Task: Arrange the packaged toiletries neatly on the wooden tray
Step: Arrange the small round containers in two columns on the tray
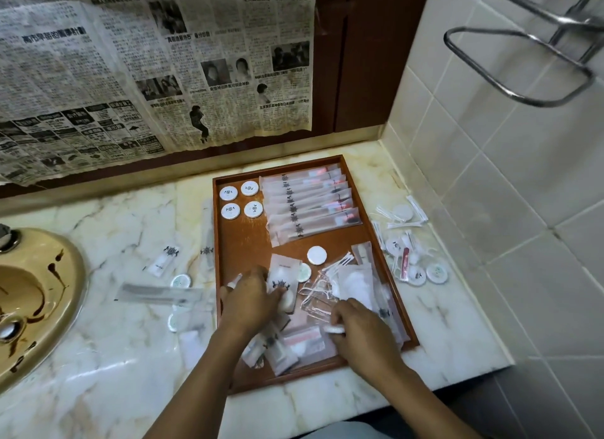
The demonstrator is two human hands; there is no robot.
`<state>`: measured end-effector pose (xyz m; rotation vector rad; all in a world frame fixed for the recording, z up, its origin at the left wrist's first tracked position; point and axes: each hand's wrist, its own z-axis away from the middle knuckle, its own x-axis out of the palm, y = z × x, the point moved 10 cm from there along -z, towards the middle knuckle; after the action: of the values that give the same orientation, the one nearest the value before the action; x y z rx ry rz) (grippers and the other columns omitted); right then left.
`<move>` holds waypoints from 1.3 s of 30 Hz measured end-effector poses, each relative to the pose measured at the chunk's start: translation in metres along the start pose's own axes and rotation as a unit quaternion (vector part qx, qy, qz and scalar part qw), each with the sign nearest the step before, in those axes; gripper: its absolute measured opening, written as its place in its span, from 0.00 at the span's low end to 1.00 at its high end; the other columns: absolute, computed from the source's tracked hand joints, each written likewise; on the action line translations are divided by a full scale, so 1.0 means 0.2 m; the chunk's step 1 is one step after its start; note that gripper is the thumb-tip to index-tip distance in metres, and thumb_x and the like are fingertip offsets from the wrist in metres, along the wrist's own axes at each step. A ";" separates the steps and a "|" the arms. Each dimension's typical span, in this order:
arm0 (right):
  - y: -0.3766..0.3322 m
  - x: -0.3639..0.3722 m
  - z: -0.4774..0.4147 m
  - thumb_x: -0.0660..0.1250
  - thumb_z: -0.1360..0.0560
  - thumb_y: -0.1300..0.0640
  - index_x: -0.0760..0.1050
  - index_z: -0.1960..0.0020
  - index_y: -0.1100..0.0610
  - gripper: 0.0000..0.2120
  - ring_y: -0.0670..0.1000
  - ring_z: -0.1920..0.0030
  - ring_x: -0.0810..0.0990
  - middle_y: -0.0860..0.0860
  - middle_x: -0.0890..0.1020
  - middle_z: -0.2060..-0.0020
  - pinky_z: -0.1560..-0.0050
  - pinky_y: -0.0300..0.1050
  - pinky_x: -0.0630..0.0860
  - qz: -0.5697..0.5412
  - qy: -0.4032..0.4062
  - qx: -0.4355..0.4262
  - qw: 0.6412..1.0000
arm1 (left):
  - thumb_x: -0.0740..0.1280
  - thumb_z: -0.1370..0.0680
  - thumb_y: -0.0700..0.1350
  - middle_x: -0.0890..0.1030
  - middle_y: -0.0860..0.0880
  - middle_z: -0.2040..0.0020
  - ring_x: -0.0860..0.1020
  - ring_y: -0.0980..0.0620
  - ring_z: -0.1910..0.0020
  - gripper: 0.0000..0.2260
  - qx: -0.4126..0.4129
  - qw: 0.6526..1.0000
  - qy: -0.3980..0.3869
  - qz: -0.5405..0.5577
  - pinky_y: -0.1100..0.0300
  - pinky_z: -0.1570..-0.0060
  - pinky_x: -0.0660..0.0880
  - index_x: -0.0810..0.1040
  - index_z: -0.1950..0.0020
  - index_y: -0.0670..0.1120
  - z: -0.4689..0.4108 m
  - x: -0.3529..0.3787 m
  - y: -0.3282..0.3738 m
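The wooden tray point(248, 239) lies on the marble counter. Its far part holds several round white soaps point(240, 199) in a square and a neat stack of long toothbrush packets point(307, 203). The near part is a loose heap of clear sachets point(330, 295) and one lone round soap point(316, 255). My left hand point(248, 299) rests on the heap, its fingers closed on a small round white soap point(287, 302). My right hand point(359, 334) pinches another round white soap point(334, 329) at the heap's near edge.
More packets and round soaps lie off the tray: a cluster to the right point(408, 242) by the tiled wall, and loose sachets to the left point(170, 285). A beige sink point(36, 295) sits at far left. Newspaper point(147, 66) covers the back wall; a metal rack point(523, 53) hangs upper right.
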<state>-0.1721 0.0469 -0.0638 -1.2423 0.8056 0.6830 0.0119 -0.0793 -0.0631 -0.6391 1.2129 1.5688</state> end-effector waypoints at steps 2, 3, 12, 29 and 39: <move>0.04 -0.11 -0.02 0.74 0.31 0.62 0.71 0.56 0.48 0.14 0.47 0.60 0.76 0.43 0.75 0.58 0.63 0.46 0.75 -0.054 0.068 0.021 0.996 | 0.67 0.21 0.60 0.82 0.53 0.45 0.79 0.48 0.41 0.17 0.011 0.999 0.031 0.013 0.46 0.35 0.63 0.74 0.36 0.54 0.02 -0.01 0.04; 0.07 -0.16 -0.02 0.74 0.32 0.65 0.71 0.56 0.49 0.16 0.48 0.60 0.76 0.44 0.75 0.58 0.63 0.47 0.75 -0.076 0.107 0.031 0.991 | 0.67 0.21 0.60 0.82 0.54 0.47 0.80 0.49 0.44 0.16 0.028 0.998 0.038 0.042 0.47 0.36 0.66 0.75 0.37 0.54 0.03 -0.02 0.09; 0.13 -0.39 -0.12 0.76 0.35 0.72 0.68 0.58 0.52 0.21 0.47 0.59 0.73 0.45 0.71 0.57 0.62 0.40 0.73 -0.132 0.210 -0.014 0.969 | 0.76 0.25 0.53 0.84 0.37 0.61 0.82 0.48 0.64 0.16 0.000 0.896 -0.229 0.381 0.60 0.62 0.80 0.85 0.54 0.39 0.15 0.26 0.52; 0.86 -0.44 -0.11 0.74 0.26 0.55 0.74 0.33 0.53 0.22 0.58 0.50 0.78 0.52 0.69 0.47 0.54 0.51 0.78 -0.025 0.097 0.220 0.970 | 0.69 0.23 0.53 0.86 0.54 0.60 0.85 0.51 0.58 0.08 -0.023 0.994 -0.079 0.068 0.51 0.50 0.81 0.82 0.59 0.51 -0.03 0.27 0.39; 0.86 -0.44 -0.09 0.74 0.27 0.59 0.72 0.37 0.54 0.21 0.58 0.51 0.78 0.52 0.69 0.43 0.55 0.54 0.79 -0.065 0.116 0.211 0.968 | 0.68 0.21 0.49 0.77 0.48 0.40 0.80 0.42 0.46 0.12 0.266 0.962 -0.032 -0.048 0.48 0.47 0.76 0.80 0.39 0.51 -0.17 0.37 1.18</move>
<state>-0.3652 0.0613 -0.0865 -0.9836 0.9924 0.2403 -0.2377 -0.0783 -0.0475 -0.2873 1.4530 1.1008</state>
